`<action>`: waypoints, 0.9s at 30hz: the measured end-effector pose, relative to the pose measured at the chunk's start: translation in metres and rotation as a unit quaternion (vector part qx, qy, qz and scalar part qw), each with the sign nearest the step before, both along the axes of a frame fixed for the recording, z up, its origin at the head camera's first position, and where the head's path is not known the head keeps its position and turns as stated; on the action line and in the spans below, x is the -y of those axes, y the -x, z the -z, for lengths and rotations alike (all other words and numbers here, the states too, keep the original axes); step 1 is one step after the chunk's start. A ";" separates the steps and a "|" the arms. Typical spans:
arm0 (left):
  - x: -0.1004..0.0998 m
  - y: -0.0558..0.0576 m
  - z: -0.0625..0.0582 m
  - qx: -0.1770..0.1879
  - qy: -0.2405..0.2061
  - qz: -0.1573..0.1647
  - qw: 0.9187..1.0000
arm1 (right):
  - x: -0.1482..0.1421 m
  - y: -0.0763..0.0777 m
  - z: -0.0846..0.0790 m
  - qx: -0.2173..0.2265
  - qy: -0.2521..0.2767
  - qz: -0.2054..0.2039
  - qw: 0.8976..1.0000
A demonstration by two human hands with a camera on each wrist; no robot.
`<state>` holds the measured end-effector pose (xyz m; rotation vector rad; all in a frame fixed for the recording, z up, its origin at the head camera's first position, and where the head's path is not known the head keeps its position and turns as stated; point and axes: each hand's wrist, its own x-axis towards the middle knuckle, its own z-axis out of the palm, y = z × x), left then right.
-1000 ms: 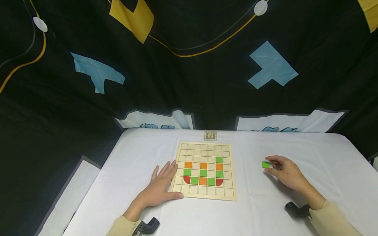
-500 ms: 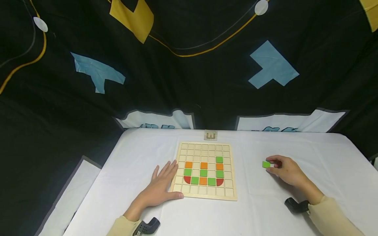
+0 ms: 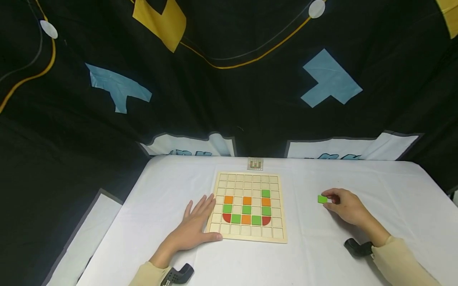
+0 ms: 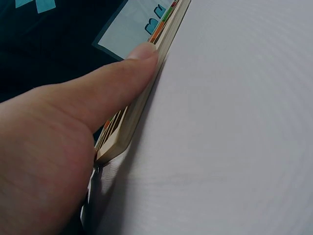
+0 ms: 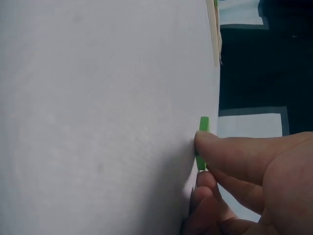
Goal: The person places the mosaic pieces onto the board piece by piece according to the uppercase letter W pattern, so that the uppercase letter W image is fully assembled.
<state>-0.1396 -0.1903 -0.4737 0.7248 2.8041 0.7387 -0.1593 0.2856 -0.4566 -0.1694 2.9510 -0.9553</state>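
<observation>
A wooden grid board lies on the white table in the head view, with orange, green and red tiles set in several cells. My left hand rests at its left side with fingers spread. The fingertips touch the left edge and the thumb lies on the front left corner, also seen in the left wrist view. Out to the right of the board, my right hand pinches a green square tile between thumb and fingers. In the right wrist view the tile appears edge-on, close to the tablecloth; whether it touches is unclear.
A small card with a grid pattern lies just behind the board. A black curtain with blue and yellow patches hangs behind the table. Black wrist devices sit at both sleeves.
Between one second and half a second ago, the green tile in my right hand tilted slightly and shifted a touch rightward. The left hand and board have stayed in place.
</observation>
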 end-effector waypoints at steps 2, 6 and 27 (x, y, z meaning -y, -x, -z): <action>0.000 0.000 -0.001 0.000 -0.001 0.000 1.000 | 0.001 0.000 0.000 -0.006 -0.006 -0.004 1.000; 0.000 -0.001 -0.001 -0.002 -0.001 0.001 1.000 | 0.002 -0.002 0.000 -0.022 -0.017 -0.016 0.999; 0.001 0.000 0.002 -0.005 0.000 0.005 1.000 | 0.019 -0.003 -0.012 -0.065 -0.006 -0.038 0.997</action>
